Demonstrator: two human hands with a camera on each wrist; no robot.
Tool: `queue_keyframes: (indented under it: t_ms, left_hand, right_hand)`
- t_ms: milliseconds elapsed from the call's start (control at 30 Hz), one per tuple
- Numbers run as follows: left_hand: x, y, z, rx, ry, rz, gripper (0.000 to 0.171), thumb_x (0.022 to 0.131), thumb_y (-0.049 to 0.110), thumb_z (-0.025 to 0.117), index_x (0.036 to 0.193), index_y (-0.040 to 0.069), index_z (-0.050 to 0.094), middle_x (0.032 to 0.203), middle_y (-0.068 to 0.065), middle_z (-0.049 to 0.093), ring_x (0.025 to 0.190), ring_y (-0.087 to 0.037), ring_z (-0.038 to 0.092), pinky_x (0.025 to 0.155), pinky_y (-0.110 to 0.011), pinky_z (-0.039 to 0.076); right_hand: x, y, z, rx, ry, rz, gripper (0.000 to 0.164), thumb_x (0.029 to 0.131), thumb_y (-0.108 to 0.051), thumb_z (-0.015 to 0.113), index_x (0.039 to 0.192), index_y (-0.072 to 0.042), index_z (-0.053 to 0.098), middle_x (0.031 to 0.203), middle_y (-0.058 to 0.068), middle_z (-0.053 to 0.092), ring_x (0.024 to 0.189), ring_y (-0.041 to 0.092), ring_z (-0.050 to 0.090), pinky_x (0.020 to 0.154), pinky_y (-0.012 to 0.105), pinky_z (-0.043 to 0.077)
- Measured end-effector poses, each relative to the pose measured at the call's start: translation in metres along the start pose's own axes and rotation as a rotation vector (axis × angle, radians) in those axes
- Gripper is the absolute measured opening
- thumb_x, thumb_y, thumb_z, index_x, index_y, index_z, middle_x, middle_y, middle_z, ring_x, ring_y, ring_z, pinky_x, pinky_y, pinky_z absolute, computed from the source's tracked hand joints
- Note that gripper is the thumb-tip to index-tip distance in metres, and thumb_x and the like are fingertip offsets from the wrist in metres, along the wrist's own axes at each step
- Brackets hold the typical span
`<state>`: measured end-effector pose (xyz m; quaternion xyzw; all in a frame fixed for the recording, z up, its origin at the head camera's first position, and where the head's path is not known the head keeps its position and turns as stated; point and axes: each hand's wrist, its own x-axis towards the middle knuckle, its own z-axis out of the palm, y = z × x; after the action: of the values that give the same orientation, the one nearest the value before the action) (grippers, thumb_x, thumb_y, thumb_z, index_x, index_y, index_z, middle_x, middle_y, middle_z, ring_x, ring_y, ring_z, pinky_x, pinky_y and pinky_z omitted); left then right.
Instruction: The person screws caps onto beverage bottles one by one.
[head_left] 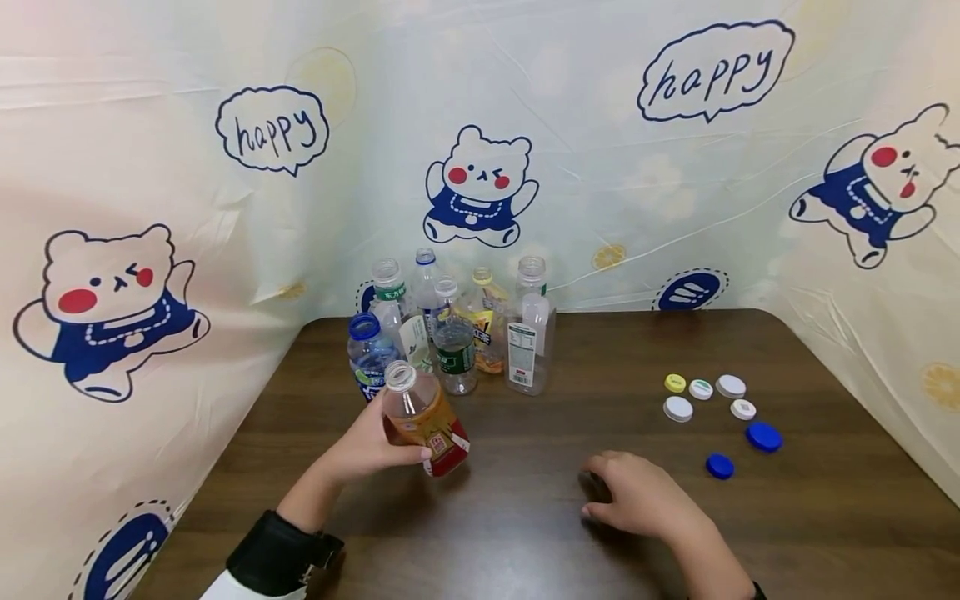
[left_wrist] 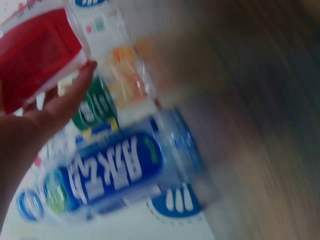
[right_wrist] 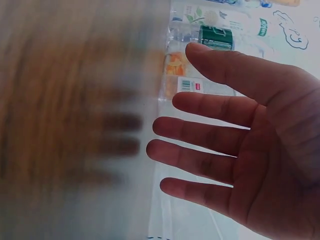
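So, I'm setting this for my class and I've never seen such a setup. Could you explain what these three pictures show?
There is no machine here: the left hand and right hand are a person's own, bare. The large picture comes from a camera worn on the head, looking forward and down. The other two come from cameras worn on the left and right wrists. On the brown table, a group of plastic bottles stands towards the back left, and seven loose caps lie on the right. The left hand grips a tilted bottle with an orange and red label. The right hand holds nothing; its fingers are spread apart.
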<state>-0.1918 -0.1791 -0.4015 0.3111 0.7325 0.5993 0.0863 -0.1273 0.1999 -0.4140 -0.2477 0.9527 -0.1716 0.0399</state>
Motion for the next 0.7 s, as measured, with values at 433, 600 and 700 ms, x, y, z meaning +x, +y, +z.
queue_keyframes:
  t_ms: [433,600,700]
  left_hand:
    - [0.021,0.013,0.051,0.100,0.047,-0.073,0.083,0.076,0.012,0.083,0.142,0.016,0.033,0.136,-0.008,0.050,0.126,-0.031,0.049,0.098,-0.051,0.046]
    - [0.030,0.014,0.064,0.131,0.029,-0.086,0.085,0.075,0.015,0.085,0.143,0.016,0.033,0.135,-0.008,0.051,0.125,-0.029,0.050,0.098,-0.052,0.045]
    - [0.034,0.013,0.069,0.151,0.027,-0.097,0.087,0.074,0.018,0.085,0.144,0.016,0.033,0.135,-0.006,0.051,0.125,-0.028,0.050,0.100,-0.053,0.044]
  right_hand:
    - [0.002,0.004,-0.001,0.003,-0.003,0.008,0.043,0.075,-0.029,0.083,0.107,-0.005,0.068,0.101,0.004,0.067,0.094,0.025,0.063,0.080,0.047,0.052]
    - [0.005,0.009,-0.008,0.005,0.001,0.018,0.043,0.076,-0.029,0.083,0.107,-0.005,0.068,0.101,0.005,0.068,0.096,0.027,0.064,0.082,0.048,0.052]
    - [0.008,0.018,-0.014,-0.016,0.020,0.033,0.041,0.076,-0.027,0.082,0.106,-0.004,0.068,0.099,0.005,0.067,0.095,0.027,0.063,0.082,0.047,0.052]
